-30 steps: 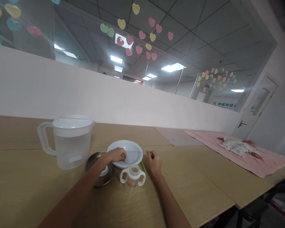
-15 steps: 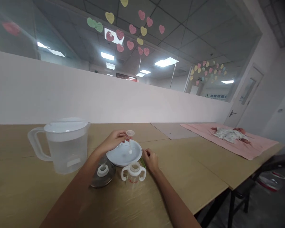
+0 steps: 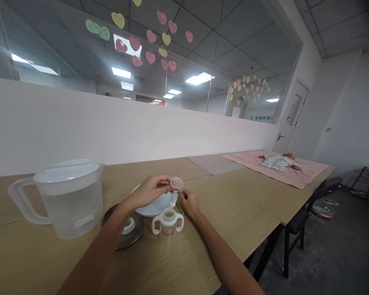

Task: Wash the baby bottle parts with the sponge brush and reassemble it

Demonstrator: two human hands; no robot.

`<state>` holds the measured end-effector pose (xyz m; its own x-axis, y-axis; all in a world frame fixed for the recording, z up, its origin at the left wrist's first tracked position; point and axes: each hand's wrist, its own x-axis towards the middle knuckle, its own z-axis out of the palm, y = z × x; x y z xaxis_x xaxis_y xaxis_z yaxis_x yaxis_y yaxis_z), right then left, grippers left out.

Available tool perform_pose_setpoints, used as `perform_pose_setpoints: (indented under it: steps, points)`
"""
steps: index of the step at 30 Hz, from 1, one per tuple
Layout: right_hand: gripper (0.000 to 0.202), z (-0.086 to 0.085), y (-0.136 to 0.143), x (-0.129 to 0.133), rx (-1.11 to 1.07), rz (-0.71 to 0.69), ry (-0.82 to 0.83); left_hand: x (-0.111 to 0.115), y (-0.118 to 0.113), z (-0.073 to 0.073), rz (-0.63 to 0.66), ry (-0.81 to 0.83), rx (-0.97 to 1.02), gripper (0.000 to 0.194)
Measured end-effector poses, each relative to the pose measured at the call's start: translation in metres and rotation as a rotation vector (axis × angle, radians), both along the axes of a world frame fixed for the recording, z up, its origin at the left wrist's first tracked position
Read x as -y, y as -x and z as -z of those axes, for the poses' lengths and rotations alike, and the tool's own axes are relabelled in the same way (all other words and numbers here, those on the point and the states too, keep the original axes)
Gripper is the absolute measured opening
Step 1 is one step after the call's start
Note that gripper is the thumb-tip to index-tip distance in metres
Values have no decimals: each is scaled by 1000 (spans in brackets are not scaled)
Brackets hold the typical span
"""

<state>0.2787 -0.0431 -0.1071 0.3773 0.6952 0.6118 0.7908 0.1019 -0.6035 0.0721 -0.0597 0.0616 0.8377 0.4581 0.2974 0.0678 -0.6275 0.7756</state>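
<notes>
My left hand (image 3: 153,190) pinches a small clear cup-shaped piece with a round rim (image 3: 176,182), held over the right side of a white bowl (image 3: 153,207). Close by on the right, my right hand (image 3: 189,202) is closed near the bowl's edge; what its fingers hold, if anything, is too small to make out. In front of the bowl stands an open clear bottle with two white handles (image 3: 168,223). A dark round lid-like disc (image 3: 135,235) with a white ring lies left of it, partly behind my left forearm. Something thin and green (image 3: 180,209) shows beside the bowl.
A large clear pitcher (image 3: 74,205) holding water stands at the left of the table (image 3: 233,217). A doll in patterned clothes (image 3: 278,162) lies on a pink cloth (image 3: 307,174) at the far right. A black chair (image 3: 298,223) is beside the table.
My left hand has moved right with the clear piece, from over the bowl's middle to its right edge, nearer my right hand. The camera view has turned slightly right.
</notes>
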Motion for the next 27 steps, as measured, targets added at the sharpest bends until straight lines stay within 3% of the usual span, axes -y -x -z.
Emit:
perform_pose_setpoints:
  steps: [16, 22, 27]
  points:
    - [37, -5, 0, 2, 81, -19, 52, 7, 0, -4, -23, -58, -76, 25]
    - [38, -5, 1, 1, 87, -12, 71, 3, 3, 3, 65, -238, -354, 20]
    - [39, -3, 0, 0, 101, -19, 64, -4, 3, 14, 0, -271, -468, 18]
